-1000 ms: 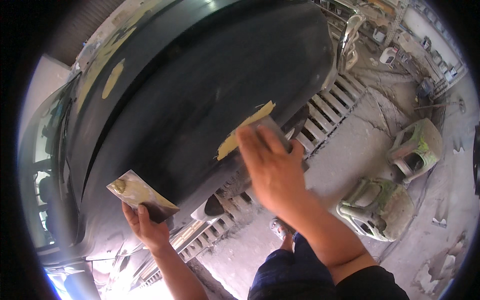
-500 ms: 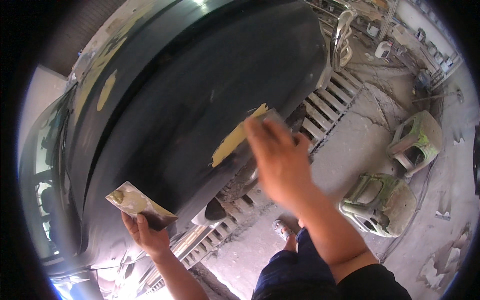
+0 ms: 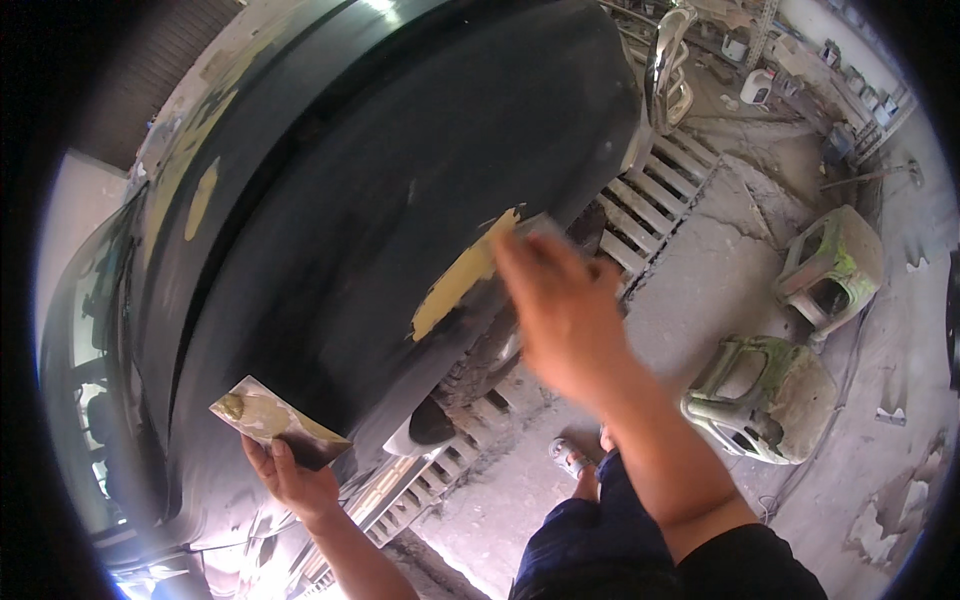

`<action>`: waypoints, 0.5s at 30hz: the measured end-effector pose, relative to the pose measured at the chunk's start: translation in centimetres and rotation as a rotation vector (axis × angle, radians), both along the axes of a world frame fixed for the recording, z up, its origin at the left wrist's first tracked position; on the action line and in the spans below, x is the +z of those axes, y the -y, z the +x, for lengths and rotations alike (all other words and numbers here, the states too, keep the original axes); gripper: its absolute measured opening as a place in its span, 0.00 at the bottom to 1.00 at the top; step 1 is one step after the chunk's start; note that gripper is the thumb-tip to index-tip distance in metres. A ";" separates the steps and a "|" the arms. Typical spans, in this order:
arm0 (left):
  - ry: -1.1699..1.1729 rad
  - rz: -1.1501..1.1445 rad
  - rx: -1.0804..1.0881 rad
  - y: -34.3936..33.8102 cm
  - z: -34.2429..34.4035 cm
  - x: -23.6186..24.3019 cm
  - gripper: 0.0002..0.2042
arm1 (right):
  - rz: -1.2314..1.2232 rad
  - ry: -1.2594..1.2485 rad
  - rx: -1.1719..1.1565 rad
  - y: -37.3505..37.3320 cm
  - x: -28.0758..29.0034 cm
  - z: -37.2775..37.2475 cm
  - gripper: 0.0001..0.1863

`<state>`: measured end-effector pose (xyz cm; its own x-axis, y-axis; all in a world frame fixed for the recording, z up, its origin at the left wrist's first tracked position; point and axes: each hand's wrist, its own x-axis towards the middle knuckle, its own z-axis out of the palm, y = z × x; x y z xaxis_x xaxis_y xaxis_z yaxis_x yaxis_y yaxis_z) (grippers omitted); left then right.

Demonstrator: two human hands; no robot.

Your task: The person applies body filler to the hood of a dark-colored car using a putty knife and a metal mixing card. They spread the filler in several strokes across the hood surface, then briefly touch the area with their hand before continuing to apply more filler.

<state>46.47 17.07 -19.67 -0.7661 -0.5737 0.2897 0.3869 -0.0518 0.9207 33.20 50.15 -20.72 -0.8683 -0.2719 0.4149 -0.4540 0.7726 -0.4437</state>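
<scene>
My left hand [image 3: 300, 482] grips a flat mixing plate [image 3: 300, 432] by its lower edge. Yellowish filler is smeared across the plate, with a thicker lump [image 3: 232, 407] at its left corner. In my right hand [image 3: 572, 320], blurred by motion, is a thin greyish spreader [image 3: 541, 224], mostly covered by the fingers. That hand is at the upper right end of a yellow filler patch [image 3: 460, 285] on the dark car body panel [image 3: 400, 170]. Whether the spreader's edge touches the panel is hidden.
Two dirty, green-stained plastic stools [image 3: 765, 400] stand on the concrete floor [image 3: 665, 320] at the right. A slatted grate [image 3: 660, 205] runs beside the car. A white jug [image 3: 757, 87] and shelving are at the far right. Another filler patch [image 3: 202, 200] marks the car's far side.
My right hand has shifted slightly right relative to the panel. The yellow patch shows a little more of its surface. My left hand still holds the plate, and the view has shifted slightly.
</scene>
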 end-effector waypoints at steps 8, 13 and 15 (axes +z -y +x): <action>0.028 0.013 -0.006 -0.3 -0.1 0.2 0.26 | -0.198 0.005 0.004 -2.2 -1.3 0.7 0.33; 0.006 -0.007 -0.050 0.5 0.0 0.1 0.26 | -0.091 -0.040 -0.011 -1.6 -2.5 -1.5 0.33; 0.000 -0.001 -0.060 0.5 -0.1 0.0 0.27 | 0.054 0.037 0.049 0.2 -3.7 0.5 0.40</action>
